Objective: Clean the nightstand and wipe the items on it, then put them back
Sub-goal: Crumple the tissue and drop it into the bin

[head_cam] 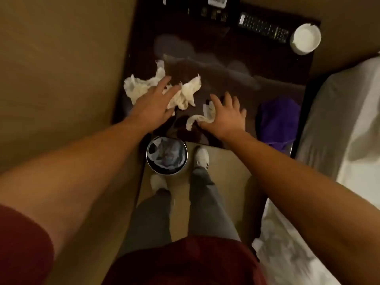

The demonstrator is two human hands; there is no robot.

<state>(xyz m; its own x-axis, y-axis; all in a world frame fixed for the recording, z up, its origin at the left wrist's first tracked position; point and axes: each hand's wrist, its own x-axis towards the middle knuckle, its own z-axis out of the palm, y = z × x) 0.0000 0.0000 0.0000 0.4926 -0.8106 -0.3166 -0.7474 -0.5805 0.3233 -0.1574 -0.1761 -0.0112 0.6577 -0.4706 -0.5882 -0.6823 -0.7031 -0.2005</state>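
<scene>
At the left, a plain tan wall is seen beside the dark glossy nightstand. Near the nightstand's left edge, crumpled white tissues are spread on the top, and the left hand is laid flat over them with the fingers stretched out and spread; nothing is gripped. Just right of it, the right hand is pressed palm-down on the near part of the top, fingers splayed wide, with a smaller tissue scrap pinned under the thumb side. Below the near edge, a round metal waste bin lined with a bag is seen on the floor, beside two white shoes and grey trousers.

At the far edge, a small white device is cut off by the frame, and its writing cannot be read. A black remote control is laid near the far right; its key labels are too blurred to read. A white round ashtray is set at the far right corner. A purple cloth is bunched at the near right edge. A bed with white linen is seen at the right.
</scene>
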